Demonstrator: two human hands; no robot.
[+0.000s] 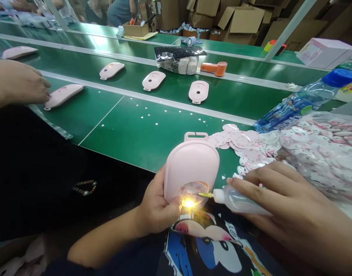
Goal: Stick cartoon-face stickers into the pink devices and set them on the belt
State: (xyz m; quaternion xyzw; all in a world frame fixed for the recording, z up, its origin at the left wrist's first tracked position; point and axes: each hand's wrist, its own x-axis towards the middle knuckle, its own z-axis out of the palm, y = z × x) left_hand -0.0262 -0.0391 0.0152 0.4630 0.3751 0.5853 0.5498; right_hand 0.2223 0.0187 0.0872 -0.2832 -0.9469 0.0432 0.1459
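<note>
The pink shell (190,165) you hold is smooth matt plastic, and the squeeze bottle (239,201) is soft, translucent plastic with a thin yellow nozzle. Your bench top (141,134) is a glossy green surface, strewn with shiny round stickers (242,142) beside a crinkled clear plastic bag (322,153). Behind stand matt brown cardboard boxes (242,19).

Glare hides glue bottle (239,200) tip

1. The shell (190,168) sits in the left hand (155,207), at the table's (141,134) near edge.
2. The squeeze bottle (239,201) lies right of it, under the right hand (293,214).
3. Round stickers (242,143) lie behind the bottle.
4. Three more shells (153,80) lie on the belt beyond.
</note>
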